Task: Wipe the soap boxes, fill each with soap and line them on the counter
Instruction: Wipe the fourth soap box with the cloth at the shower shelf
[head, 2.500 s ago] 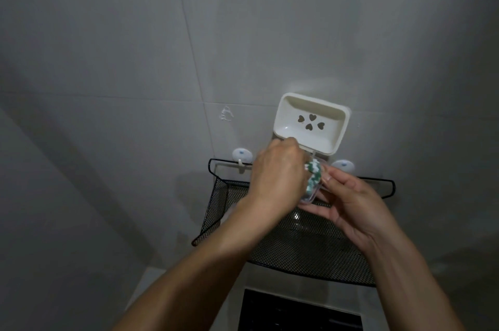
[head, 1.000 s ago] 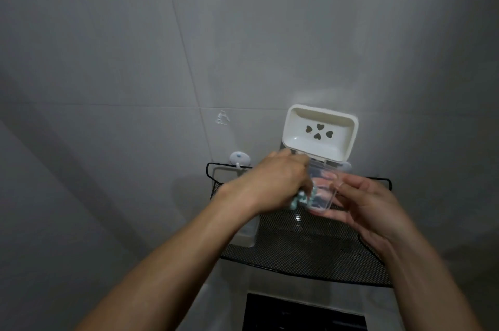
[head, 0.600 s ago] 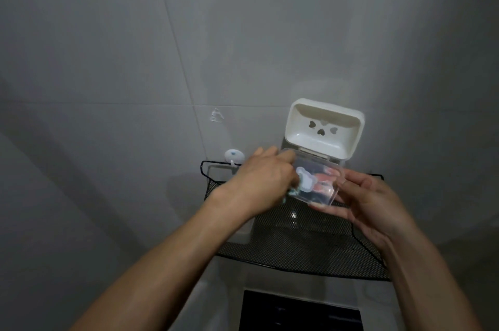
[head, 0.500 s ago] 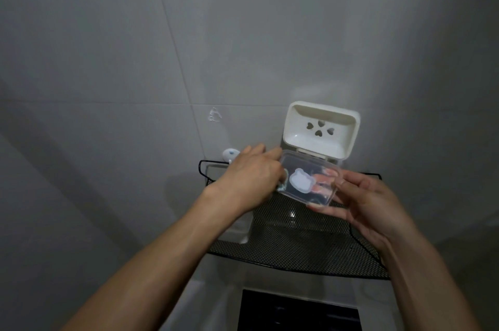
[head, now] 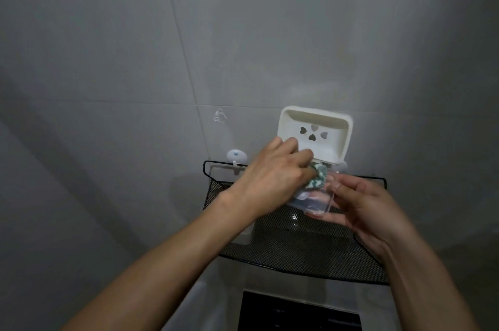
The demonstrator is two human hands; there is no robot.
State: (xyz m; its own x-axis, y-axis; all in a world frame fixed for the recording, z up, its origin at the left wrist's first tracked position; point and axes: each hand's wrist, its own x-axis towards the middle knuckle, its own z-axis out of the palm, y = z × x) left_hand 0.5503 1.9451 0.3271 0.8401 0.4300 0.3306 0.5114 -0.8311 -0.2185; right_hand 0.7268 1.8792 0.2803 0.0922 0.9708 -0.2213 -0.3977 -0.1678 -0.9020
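1. Head view, the hands: the left hand (head: pixel 272 176) sits just left of frame centre, fingers curled round a small green-and-white patterned cloth (head: pixel 318 178), which it presses against the box. The right hand (head: pixel 359 203) is to its right and a little lower, fingers curled to cradle a clear plastic soap box (head: pixel 313 199) from beneath and from its right side.

2. Head view, the task's thing: the clear soap box is held in the air between the two hands, directly above the black wire-mesh shelf (head: pixel 297 244) and not resting on it. Its long axis runs roughly from upper left to lower right of the frame, with the cloth at its upper left end.

3. Head view, the deciding relation: the left hand lies to the upper left of the box and the right hand to its lower right, so both touch it. My judgement is that a wiping stroke would travel along that long axis, towards the right hand, which acts as the brace.

4. Head view, surroundings: a white plastic soap dish with heart-shaped holes (head: pixel 316 133) hangs on the grey tiled wall (head: pixel 135 47) just above the hands. The left fingertips (head: pixel 294 145) overlap its lower left edge; I cannot tell whether they touch it. No surface for lining up boxes is clearly visible.
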